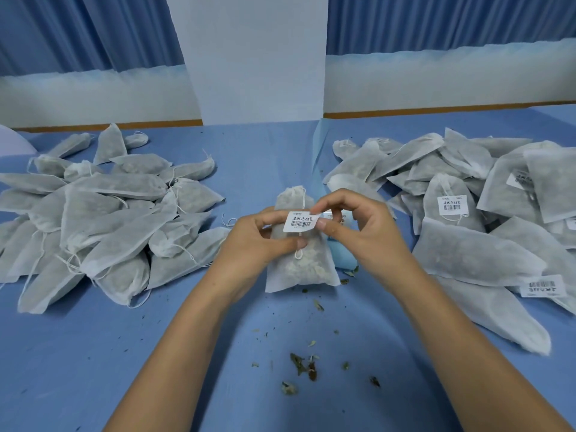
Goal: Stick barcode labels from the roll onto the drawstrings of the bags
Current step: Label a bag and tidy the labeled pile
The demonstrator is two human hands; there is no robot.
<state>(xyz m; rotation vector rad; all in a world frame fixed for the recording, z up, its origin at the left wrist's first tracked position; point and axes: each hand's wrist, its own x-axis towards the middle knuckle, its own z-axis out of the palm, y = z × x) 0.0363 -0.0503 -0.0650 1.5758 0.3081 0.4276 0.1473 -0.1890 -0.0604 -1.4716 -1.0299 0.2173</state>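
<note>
Hands are meeting over the middle of the bench [93,353], both engaged on one item. The left hand [261,241] is grasping a white mesh bag [300,269], fingers curled round its upper part and the thumb pressing against the drawstring [298,254], whose knotted loop is hanging just below the thumb. The right hand [358,226] is pinching the right edge of a barcode label [300,221] between forefinger and thumb. The label is sitting between the two hands, face up, over the bag's upper half and just above the left thumb. Whether it is already adhering to the drawstring cannot be told.

The bag is lying flat under both hands, its gathered neck pointing away from the person. Just under the right hand, a pale blue backing strip [338,249] is lying beside the bag, mostly hidden by the fingers, with part of another label showing on it.

Well to the outside of the left hand, a heap of bags [93,219] is lying with no labels showing. To the outside of the right hand, a second heap [467,254] is lying with barcode labels showing on several bags. Nearer the person than the hands, between the forearms, dried leaf fragments [302,366] are lying scattered on the bench.
</note>
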